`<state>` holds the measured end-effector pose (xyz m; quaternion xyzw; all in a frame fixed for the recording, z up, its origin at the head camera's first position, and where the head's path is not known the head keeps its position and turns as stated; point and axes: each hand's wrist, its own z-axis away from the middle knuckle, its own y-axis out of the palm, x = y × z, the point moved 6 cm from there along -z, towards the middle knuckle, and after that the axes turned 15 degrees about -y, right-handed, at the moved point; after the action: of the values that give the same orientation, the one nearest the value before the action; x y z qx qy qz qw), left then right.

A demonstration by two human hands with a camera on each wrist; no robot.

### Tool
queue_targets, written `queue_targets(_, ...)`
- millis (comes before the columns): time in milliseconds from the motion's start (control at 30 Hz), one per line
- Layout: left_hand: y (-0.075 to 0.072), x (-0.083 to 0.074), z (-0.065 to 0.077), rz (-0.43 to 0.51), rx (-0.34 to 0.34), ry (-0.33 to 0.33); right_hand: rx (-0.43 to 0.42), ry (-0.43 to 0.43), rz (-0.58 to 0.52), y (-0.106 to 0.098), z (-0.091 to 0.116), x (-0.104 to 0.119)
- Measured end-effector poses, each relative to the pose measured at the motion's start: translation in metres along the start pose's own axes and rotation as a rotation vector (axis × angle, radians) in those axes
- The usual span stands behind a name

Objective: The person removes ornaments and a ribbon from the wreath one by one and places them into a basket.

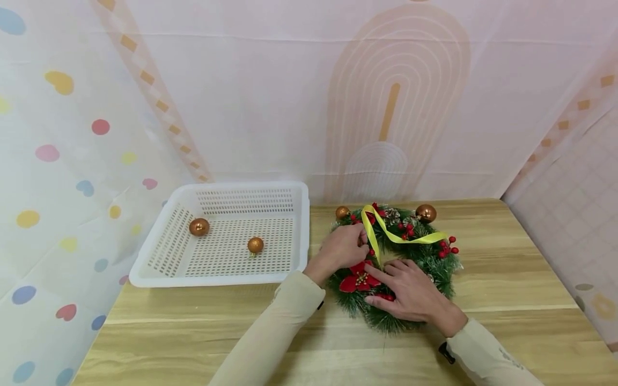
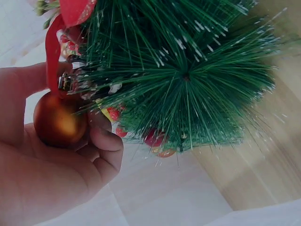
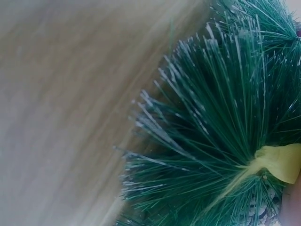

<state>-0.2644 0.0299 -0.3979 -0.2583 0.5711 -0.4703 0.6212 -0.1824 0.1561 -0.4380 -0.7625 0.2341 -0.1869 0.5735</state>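
A green pine wreath (image 1: 386, 320) lies on the wooden table, trimmed with red berries, pine cones and a red poinsettia (image 1: 354, 281). At its left side, my left hand (image 1: 344, 246) curls its fingers round a shiny bronze bauble (image 2: 61, 120), held by the frosted needles. The bauble's metal cap points toward the wreath; the head view hides it behind the hand. My right hand (image 1: 410, 289) rests on the wreath's front part, fingers spread, index finger touching beside the poinsettia. A yellow ribbon (image 1: 370, 233) loops over the wreath, passing between the two hands.
Left of the wreath stands a white plastic basket (image 1: 219, 280) holding a smooth bronze bauble (image 1: 199, 227) and a smaller glittery one (image 1: 255, 245). Two more baubles, a small one (image 1: 342, 212) and a larger one (image 1: 426, 213), sit on the wreath's back edge. Patterned cloth hangs behind the table.
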Motion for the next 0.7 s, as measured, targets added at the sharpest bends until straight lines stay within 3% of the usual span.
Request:
queue_targets(233,0.0039,-0.0023,-0.0039,-0.046,0.023,-0.008,-0.008,-0.011,0.007,0.0007,-0.0008,0.0006)
queue_targets(500,0.0024,-0.0006,-0.0059,0.008,0.100,0.030,-0.024,-0.016,0.011,-0.0010,-0.0004,0.0002)
queue_targets(700,0.0019,-0.0014,-0.0063,-0.024,0.068,0.023,-0.034,-0.021,0.021,-0.0007,-0.0004,-0.0001)
